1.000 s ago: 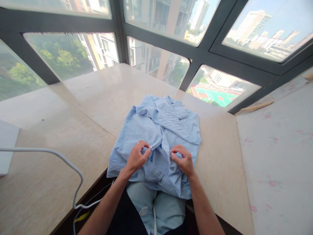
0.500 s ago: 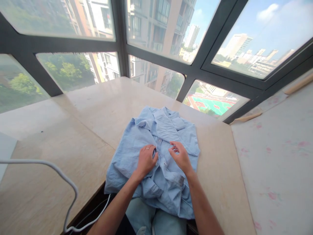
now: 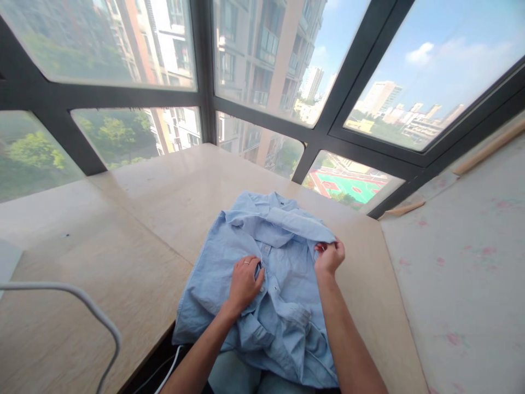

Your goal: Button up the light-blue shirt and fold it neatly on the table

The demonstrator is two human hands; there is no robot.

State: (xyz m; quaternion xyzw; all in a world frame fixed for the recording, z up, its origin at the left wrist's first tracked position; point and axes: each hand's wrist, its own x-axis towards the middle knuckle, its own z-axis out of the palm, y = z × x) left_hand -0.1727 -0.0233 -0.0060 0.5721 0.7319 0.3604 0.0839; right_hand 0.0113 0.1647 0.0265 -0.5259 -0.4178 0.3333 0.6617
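Observation:
A light blue button-up shirt (image 3: 213, 262) lies crumpled on the beige stone counter (image 3: 135, 219), its lower part hanging over the front edge. My left hand (image 3: 244, 282), with a ring on one finger, rests on the middle of the shirt with its fingers curled into the placket. My right hand (image 3: 330, 256) is further right and pinches the shirt's right edge, where a fold of fabric runs toward the collar.
A white cable (image 3: 82, 306) arcs over the counter at the lower left. Large dark-framed windows (image 3: 320, 137) close off the counter's far side. A pale floral-patterned surface (image 3: 463, 273) lies to the right, with a wooden stick (image 3: 404, 208) at its far edge.
My right hand left the shirt's middle and moved right to pinch the shirt's right edge. My left hand stayed on the placket. The view tilted up a little.

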